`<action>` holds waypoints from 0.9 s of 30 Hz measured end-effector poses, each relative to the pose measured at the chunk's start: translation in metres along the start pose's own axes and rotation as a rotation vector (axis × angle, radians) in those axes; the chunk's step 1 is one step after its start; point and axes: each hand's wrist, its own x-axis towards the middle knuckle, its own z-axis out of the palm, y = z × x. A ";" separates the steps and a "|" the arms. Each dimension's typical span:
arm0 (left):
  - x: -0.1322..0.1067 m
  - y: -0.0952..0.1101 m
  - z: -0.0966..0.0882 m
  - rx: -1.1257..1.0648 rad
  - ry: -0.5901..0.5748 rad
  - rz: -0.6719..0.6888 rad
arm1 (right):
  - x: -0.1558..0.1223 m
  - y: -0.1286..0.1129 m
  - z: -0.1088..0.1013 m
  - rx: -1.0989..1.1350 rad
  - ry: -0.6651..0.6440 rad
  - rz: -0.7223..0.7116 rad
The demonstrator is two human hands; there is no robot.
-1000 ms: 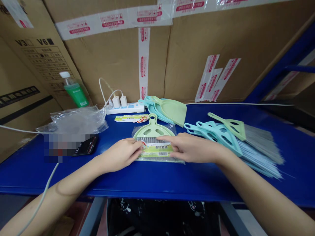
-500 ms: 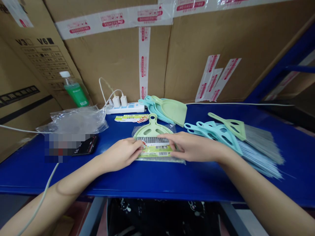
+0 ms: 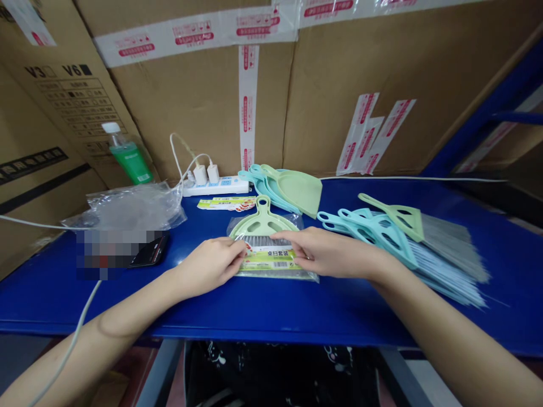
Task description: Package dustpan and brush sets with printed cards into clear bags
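Note:
A light green brush and dustpan set [image 3: 263,227] with grey bristles lies flat in a clear plastic bag at the middle of the table, handle pointing away. Across its bristles sits a yellow-green label card [image 3: 271,259] with dark print. My left hand [image 3: 216,261] is closed, its curled fingers pinching the bag's left edge by the card. On the opposite edge, my right hand [image 3: 316,249] lies over the bristles and grips the bag beside the card, thumb low and forefinger stretched across. The bag's side edges are partly hidden under my fingers.
To the right lie blue and green brushes [image 3: 382,234]; stacked dustpans [image 3: 297,189] lie behind. Spare label cards [image 3: 227,203] are near a power strip [image 3: 216,185]. At left are plastic bags [image 3: 131,209], a green bottle [image 3: 129,158], a dark device [image 3: 149,251] and a cable. Cardboard boxes [image 3: 190,102] wall the back.
My right hand's fingers have shifted slightly at the card's edge, and more of the card's print shows. My left hand and the bagged set stay nearly in place.

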 end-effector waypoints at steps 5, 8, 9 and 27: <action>-0.001 0.000 0.001 -0.006 0.022 -0.029 | 0.001 0.000 0.001 -0.028 -0.008 0.028; -0.001 0.000 0.000 0.008 0.021 -0.036 | 0.000 -0.002 0.000 -0.025 -0.016 0.059; -0.001 0.001 0.000 0.013 0.027 -0.036 | 0.000 -0.003 0.000 -0.025 -0.021 0.073; -0.001 0.001 -0.001 0.131 -0.020 0.028 | -0.005 -0.011 -0.004 -0.118 -0.030 0.185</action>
